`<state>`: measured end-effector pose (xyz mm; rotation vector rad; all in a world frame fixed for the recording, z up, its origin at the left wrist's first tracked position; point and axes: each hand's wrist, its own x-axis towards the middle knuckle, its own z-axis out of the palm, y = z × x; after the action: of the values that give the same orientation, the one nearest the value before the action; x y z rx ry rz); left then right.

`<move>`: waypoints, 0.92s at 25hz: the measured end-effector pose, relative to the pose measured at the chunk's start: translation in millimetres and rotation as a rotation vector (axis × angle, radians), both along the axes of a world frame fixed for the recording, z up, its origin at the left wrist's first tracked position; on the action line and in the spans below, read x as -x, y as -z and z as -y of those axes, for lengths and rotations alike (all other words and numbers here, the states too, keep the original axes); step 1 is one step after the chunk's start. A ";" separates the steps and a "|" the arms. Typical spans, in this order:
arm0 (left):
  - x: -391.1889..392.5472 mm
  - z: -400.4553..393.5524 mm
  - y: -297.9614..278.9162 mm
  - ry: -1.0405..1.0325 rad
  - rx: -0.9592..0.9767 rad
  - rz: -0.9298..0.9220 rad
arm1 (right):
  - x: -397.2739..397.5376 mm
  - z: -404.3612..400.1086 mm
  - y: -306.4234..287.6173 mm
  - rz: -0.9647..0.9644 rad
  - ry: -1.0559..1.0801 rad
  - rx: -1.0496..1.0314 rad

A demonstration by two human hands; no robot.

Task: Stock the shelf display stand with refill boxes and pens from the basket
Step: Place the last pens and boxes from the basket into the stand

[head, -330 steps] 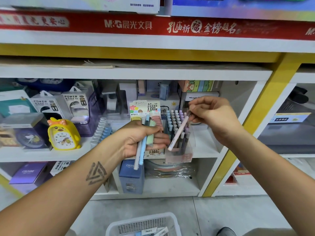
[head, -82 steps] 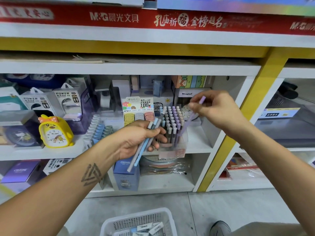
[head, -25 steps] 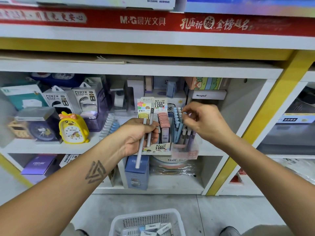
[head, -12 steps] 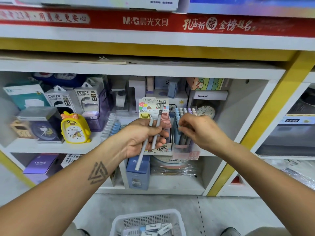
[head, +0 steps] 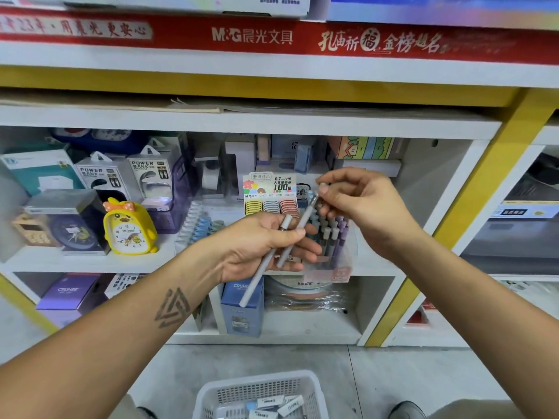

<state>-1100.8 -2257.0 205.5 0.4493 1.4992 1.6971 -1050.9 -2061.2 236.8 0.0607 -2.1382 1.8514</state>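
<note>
The display stand point(head: 340, 269) sits on the middle shelf, with refill boxes point(head: 270, 207) in yellow, grey and pink rows on its left and upright pastel pens point(head: 331, 234) on its right. My left hand point(head: 260, 246) grips two grey pens point(head: 258, 276) in front of the stand. One slants down to the left; the other point(head: 305, 216) points up to the right. My right hand point(head: 363, 204) pinches the top end of that upper pen, just above the standing pens. The white basket point(head: 208, 394) on the floor below holds several small refill boxes point(head: 272, 405).
A yellow duck clock point(head: 128, 226), power bank boxes point(head: 148, 173) and other boxed goods fill the shelf to the left. A blue box point(head: 242, 306) stands on the lower shelf under the stand. A yellow post point(head: 472, 204) runs at the right. Shoes show beside the basket.
My right hand left the standing pens, rose, and now pinches the top of one of the two grey pens in my left hand. The left hand has barely moved.
</note>
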 end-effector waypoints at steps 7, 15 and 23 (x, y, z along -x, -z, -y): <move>9.0 -3.8 -2.3 -0.281 0.181 -0.098 | -7.2 -26.4 -1.2 -0.238 0.262 -0.633; 12.6 -6.8 -4.0 -0.239 0.069 0.114 | -8.3 -12.9 32.1 -0.286 0.075 -1.096; 6.7 -5.4 -0.8 -0.289 0.005 -0.048 | -5.9 -12.1 35.2 -0.234 -0.020 -1.235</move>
<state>-1107.5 -2251.7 206.3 0.2824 1.6666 1.9146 -1045.0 -2049.0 201.6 0.5190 -2.6990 0.2552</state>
